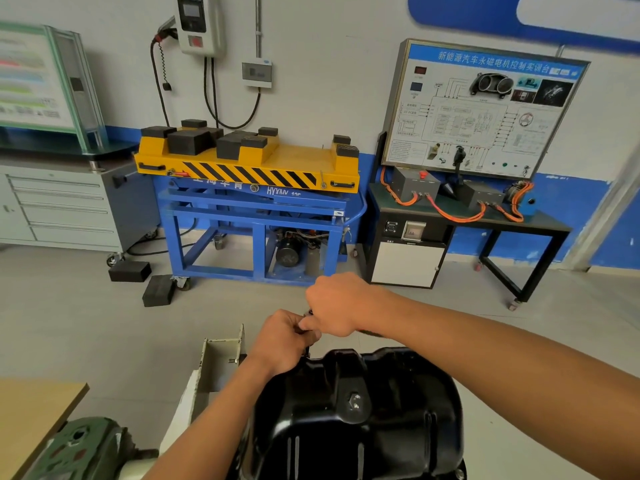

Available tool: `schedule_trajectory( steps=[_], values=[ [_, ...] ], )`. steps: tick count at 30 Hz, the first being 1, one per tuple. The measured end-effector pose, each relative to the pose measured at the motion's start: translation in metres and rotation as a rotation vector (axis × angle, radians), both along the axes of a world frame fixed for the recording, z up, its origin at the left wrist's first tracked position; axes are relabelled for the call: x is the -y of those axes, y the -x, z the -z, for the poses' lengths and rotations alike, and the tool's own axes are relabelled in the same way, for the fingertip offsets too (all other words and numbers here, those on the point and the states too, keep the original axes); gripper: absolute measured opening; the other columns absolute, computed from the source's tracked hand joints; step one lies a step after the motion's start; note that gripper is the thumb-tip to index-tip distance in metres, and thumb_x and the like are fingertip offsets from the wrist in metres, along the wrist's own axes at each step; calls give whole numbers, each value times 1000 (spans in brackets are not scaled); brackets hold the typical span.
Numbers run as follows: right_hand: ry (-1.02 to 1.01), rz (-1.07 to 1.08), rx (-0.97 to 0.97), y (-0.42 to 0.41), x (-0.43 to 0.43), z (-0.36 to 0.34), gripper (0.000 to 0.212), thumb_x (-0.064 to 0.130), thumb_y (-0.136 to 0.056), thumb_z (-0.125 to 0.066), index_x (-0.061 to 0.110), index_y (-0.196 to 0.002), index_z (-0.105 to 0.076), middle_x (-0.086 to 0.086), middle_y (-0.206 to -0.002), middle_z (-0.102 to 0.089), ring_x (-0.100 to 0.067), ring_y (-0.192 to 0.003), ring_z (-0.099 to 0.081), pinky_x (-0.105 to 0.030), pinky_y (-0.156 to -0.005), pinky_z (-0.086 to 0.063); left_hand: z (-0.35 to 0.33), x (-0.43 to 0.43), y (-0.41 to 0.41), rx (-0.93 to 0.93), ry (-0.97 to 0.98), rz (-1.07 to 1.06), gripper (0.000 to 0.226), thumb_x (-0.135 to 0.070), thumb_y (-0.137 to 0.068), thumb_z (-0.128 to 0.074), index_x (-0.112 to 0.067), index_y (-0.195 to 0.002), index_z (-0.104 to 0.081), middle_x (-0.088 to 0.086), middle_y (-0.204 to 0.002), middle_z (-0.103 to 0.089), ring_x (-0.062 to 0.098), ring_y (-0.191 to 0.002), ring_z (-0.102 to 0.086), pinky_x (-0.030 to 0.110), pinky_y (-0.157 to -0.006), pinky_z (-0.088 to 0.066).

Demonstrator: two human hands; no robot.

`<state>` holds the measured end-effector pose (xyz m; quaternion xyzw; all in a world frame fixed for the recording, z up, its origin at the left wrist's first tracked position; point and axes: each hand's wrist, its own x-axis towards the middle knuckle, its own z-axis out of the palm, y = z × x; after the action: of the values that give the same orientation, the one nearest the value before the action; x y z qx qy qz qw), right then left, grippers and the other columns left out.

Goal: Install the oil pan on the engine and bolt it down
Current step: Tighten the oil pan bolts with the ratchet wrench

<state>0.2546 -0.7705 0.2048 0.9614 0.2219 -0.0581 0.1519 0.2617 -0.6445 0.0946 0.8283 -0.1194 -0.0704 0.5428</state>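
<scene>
At the bottom centre of the view, the black oil pan [363, 410] lies with its deep, bulged side facing up, its glossy pressed ribs and a drain plug [355, 401] showing on the raised hump; what it sits on is hidden beneath it. Both forearms reach over the pan to its far edge, where the two hands meet. The left hand [285, 341] has its fingers curled round a thin dark tool [307, 351], whose lower end runs down to the pan's far rim. The right hand [334, 303] sits just above and touching the left, fingers curled closed and pinching the upper end of the same tool, so only small dark bits of it show between the knuckles; what kind of tool it is I cannot tell. Just beside the left wrist stands a white metal bracket [221, 355] with a short stud poking from its wall, and a green cast part [79, 445] lies at the lower left next to a wooden tabletop [31, 410]. Well beyond the hands, against the wall, a blue-framed lift table [249, 237] carries a yellow deck with black and yellow hazard stripes and black rubber blocks on top. Two more black blocks [158, 290] lie on the floor near its left caster. A grey drawer cabinet [62, 209] stands to the left, and a wiring training board [481, 109] with orange cables stands on a black bench to the right.
</scene>
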Motion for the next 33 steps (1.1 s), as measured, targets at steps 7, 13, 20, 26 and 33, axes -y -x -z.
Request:
schedule_trajectory(
  steps=[7, 13, 20, 26, 33],
  values=[
    [-159, 180, 41, 5, -11, 18, 46, 48, -100, -45, 17, -66, -44, -3, -74, -43, -22, -64, -45, -35, -58, -37, -4, 0, 2, 2, -54, -55, 26, 1, -82, -73, 2, -59, -60, 6, -56, -50, 15, -58, -41, 27, -56, -41],
    [-278, 259, -39, -9, -14, 30, 46, 43, -98, -50, 15, -62, -51, -4, -61, -55, -19, -54, -53, -27, -45, -34, -3, -1, 5, 24, -49, -128, 28, -5, -81, -77, 2, -59, -62, 7, -55, -54, 16, -56, -47, 26, -54, -42],
    [-106, 45, -140, -16, -2, 11, 30, 29, -95, -63, 11, -71, -64, -3, -61, -54, -19, -48, -56, -24, -40, -34, -2, 1, 3, 34, -48, -80, 33, -16, -89, -75, 10, -71, -66, 9, -59, -48, 19, -58, -37, 28, -58, -35],
    [-54, -201, -199, -16, 10, -6, 23, 28, -97, -62, 17, -117, -67, -8, -94, -68, -28, -93, -59, -38, -68, -45, -2, 0, 2, 41, -40, -58, 33, -14, -90, -74, 12, -72, -66, 11, -61, -47, 21, -60, -38, 30, -60, -36],
    [35, -299, -115, -13, 22, -4, 33, 39, -100, -54, 18, -125, -57, -12, -96, -63, -29, -84, -58, -43, -70, -51, -2, 0, 2, 28, -52, -32, 32, -17, -91, -73, 10, -74, -68, 9, -60, -46, 19, -58, -36, 28, -59, -33]
  ],
)
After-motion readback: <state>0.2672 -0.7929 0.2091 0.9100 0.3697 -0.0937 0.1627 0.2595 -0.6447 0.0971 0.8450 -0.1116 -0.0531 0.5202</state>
